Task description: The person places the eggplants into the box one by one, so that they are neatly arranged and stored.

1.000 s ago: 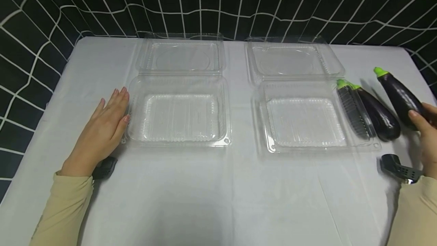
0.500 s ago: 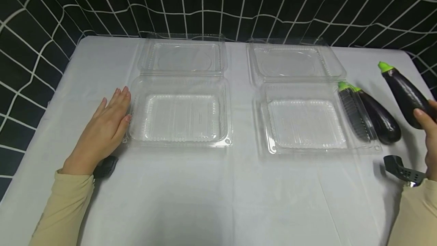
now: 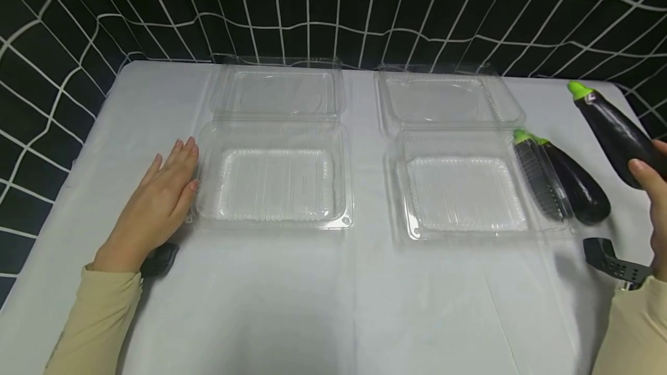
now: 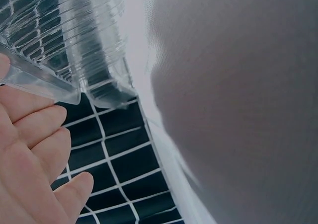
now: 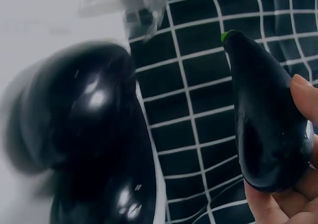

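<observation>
My right hand [image 3: 654, 207] grips a glossy dark purple eggplant [image 3: 617, 132] with a green cap, at the right edge of the head view. In the right wrist view the thumb and fingers wrap the fat end of this eggplant [image 5: 268, 119]. Another eggplant [image 3: 575, 181] lies against the right side of the right clear plastic container [image 3: 469, 234], partly seen through its ribbed wall. My left hand [image 3: 153, 204] rests with straight fingers along the left side of the left clear container [image 3: 276, 224]; the left wrist view shows the fingers [image 4: 44, 124] close by its plastic corner [image 4: 74, 92].
Both containers have hinged lids folded open toward the back, the left lid [image 3: 281, 91] and the right lid [image 3: 443, 97]. Dark cloth with white grid lines [image 3: 333, 10] borders the white table [image 3: 292, 300]. In the right wrist view, dark glossy eggplants [image 5: 89, 105] lie at the left, blurred.
My right hand has raised the gripped eggplant a little, up and away from the eggplant on the table. The left hand and both containers keep their places.
</observation>
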### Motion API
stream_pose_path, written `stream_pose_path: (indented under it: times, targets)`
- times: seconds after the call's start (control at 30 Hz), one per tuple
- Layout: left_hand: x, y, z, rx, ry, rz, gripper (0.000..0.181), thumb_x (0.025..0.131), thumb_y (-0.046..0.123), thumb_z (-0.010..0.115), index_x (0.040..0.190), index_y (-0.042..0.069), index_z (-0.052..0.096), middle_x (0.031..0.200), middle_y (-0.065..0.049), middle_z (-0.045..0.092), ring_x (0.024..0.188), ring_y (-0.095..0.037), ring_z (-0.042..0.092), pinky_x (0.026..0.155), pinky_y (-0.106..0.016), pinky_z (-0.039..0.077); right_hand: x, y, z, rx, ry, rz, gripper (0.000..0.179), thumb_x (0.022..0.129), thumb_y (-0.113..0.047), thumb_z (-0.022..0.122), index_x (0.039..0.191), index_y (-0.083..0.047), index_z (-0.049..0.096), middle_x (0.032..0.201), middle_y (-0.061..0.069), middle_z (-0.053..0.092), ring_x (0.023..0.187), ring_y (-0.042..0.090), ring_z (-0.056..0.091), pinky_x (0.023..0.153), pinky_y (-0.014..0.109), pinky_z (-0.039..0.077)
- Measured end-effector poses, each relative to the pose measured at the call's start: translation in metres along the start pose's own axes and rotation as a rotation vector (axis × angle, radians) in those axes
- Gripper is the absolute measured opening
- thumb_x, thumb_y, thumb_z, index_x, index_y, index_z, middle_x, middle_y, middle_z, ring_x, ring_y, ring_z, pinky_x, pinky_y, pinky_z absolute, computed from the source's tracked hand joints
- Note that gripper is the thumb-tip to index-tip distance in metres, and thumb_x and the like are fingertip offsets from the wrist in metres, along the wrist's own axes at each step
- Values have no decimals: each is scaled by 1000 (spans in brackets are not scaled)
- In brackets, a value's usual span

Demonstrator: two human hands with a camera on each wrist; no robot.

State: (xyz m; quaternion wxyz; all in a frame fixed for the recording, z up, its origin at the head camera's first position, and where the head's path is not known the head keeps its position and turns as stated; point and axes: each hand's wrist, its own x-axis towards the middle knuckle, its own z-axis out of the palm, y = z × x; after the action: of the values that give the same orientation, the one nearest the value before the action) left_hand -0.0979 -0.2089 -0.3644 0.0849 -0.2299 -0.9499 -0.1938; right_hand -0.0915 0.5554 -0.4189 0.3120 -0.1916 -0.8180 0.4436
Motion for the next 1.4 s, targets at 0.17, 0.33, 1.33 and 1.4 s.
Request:
stream_pose_path:
  times: [0.17, 0.33, 1.33, 1.4]
  targets:
    - [1, 1, 1, -16, 1, 12, 51, 99, 16, 44, 143, -8, 30, 149, -18, 29, 140, -28, 23, 115, -47, 13, -3, -3, -2, -31, -16, -32, 46, 89, -8, 64, 133, -19, 55, 131, 2, 54, 116, 11, 51, 99, 20, 37]
    - [3, 2, 0, -18, -9, 5, 52, 99, 16, 45, 143, -7, 30, 149, -18, 29, 140, -29, 23, 115, -47, 13, -1, -6, 0, -40, -48, -91, 47, 89, -6, 63, 134, -19, 54, 130, 4, 54, 116, 13, 51, 98, 21, 38]
    - [0, 3, -1, -11, 3, -25, 53, 98, 15, 47, 143, -8, 30, 150, -18, 28, 140, -28, 22, 115, -47, 13, -80, -189, 31, -33, -55, -22, 43, 91, 0, 58, 132, -13, 56, 117, -11, 56, 105, 5, 51, 99, 17, 38]
    - [0, 2, 0, -9, 1, -21, 53, 98, 15, 47, 143, -8, 30, 149, -18, 28, 140, -28, 23, 115, -47, 14, -82, -191, 31, -38, -53, -31, 43, 90, 2, 58, 131, -12, 57, 116, -12, 56, 105, 5, 52, 98, 17, 39]
